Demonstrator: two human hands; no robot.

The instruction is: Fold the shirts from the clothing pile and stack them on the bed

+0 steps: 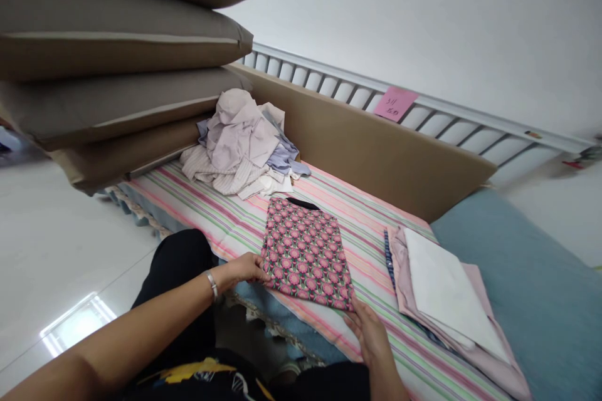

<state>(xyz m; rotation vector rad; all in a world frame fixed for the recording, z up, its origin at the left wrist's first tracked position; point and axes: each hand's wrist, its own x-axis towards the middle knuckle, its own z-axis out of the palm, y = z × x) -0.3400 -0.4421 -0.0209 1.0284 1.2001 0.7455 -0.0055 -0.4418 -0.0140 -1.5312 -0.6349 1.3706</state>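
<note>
A folded pink floral shirt point(308, 250) with a black neckband lies flat on the striped bed sheet point(226, 213), its neckband pointing away from me. My left hand point(249, 268), with a silver bracelet on its wrist, pinches the near left corner. At the near right corner my right hand point(369, 329) has its thumb on top and the fingers partly hidden under the edge. Beyond the shirt sits a loose heap of crumpled clothes point(239, 138) in pale pink, stripes and blue. To the right rests a stack of folded clothes point(451, 288), white on top, pink and dark blue beneath.
Thick brown cushions point(126, 50) are piled high at the left. A brown board point(367, 150) leans along a white slatted rail point(324, 78), which carries a pink note point(396, 103). Blue bedding point(540, 276) covers the right end. Tiled floor point(56, 250) shows at the left.
</note>
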